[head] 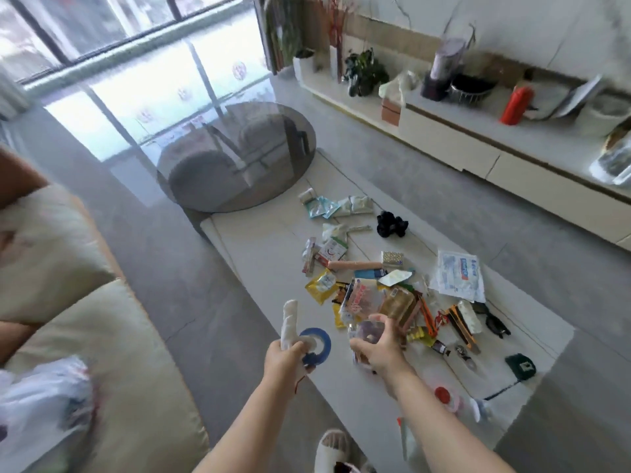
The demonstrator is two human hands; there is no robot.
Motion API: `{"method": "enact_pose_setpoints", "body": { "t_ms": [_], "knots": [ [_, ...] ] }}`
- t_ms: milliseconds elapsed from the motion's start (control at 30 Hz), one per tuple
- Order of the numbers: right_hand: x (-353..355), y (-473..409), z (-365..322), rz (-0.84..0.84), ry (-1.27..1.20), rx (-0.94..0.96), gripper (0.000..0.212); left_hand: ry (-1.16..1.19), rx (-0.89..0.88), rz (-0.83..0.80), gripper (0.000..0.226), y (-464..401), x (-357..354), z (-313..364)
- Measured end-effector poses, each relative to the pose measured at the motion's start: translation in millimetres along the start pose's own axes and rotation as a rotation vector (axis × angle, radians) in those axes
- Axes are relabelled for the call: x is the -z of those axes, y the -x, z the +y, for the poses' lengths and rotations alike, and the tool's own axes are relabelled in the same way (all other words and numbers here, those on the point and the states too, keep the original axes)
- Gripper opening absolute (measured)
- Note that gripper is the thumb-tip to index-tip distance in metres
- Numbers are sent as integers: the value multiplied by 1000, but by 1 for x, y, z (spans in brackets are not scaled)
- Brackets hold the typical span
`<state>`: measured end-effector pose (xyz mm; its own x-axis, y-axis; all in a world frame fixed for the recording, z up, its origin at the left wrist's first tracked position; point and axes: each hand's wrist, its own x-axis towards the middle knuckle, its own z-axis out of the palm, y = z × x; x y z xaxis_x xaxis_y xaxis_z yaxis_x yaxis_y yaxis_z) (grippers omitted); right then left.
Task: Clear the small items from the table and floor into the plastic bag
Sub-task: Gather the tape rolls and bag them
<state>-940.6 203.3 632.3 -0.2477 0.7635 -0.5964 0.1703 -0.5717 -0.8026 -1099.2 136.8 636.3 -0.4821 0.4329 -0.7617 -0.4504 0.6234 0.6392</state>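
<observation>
Now L hand (285,358) grips blue tape roll (316,346), R hand (377,346) a clear packet (367,331).

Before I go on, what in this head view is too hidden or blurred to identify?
- Item in right hand: covered by fingers, blurred.
- Plastic bag on sofa: motion-blurred, cut by left edge; opening unseen.
- Small item under blue tape roll in left hand: too small.
- Wrapper pile: overlapping, labels unreadable.

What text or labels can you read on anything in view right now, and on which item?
None can be read.
White pouch: blue and red print, blurred.
Pink snack packet: red characters, blurred.
Yellow packet: label too small.
Window decals: red signs, unreadable.
</observation>
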Motion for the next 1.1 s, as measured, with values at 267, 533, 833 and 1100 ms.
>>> {"method": "enact_pose_setpoints", "body": {
  "t_ms": [267,533,833,1100],
  "knots": [
    [-117,25,-61,-247,24,57,50,337,-125,19,42,43,114,61],
    [-252,40,-84,-446,235,153,56,624,-131,83,61,51,246,88],
    [-406,72,-91,-627,378,198,60,814,-129,243,56,42,387,74],
    [-520,83,-68,-796,514,117,47,863,-82,452,36,38,471,39]
  ]
}}
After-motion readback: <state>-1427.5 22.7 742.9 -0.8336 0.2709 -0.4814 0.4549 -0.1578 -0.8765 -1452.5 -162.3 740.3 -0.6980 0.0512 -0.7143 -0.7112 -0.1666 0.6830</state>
